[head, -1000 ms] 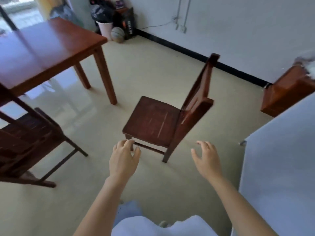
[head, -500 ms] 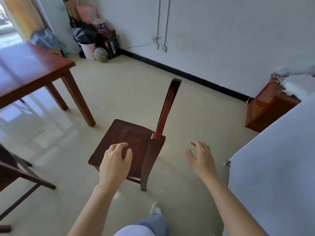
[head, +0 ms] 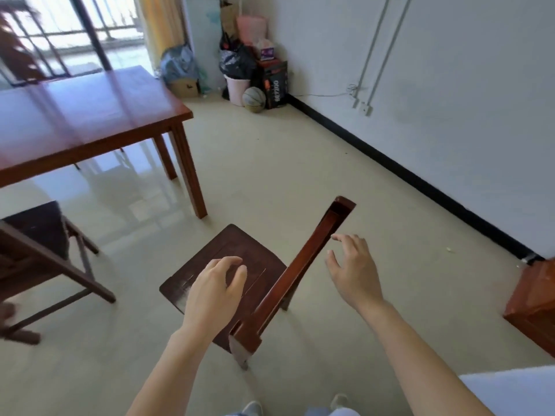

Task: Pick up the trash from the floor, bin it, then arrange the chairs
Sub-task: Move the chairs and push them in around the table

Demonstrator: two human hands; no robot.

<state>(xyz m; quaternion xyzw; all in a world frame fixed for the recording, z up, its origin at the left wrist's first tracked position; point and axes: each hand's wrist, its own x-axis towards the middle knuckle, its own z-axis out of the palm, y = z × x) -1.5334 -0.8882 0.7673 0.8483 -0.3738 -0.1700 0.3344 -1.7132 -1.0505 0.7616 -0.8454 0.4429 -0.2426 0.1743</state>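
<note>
I see my left hand point(head: 214, 291) over the seat of the chair point(head: 231, 244) and my right hand point(head: 356, 271) beside its back, fingers point(head: 345, 238) loose, holding nothing

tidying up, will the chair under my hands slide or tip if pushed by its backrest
The chair looks solid wood, probably stiff and heavy. It would likely slide on the glossy floor. Pushed high on the backrest, it may tip.

Single head-worn wide-angle view, forward and down over a near chair point(head: 228, 274) and floor point(head: 270, 181)
</note>
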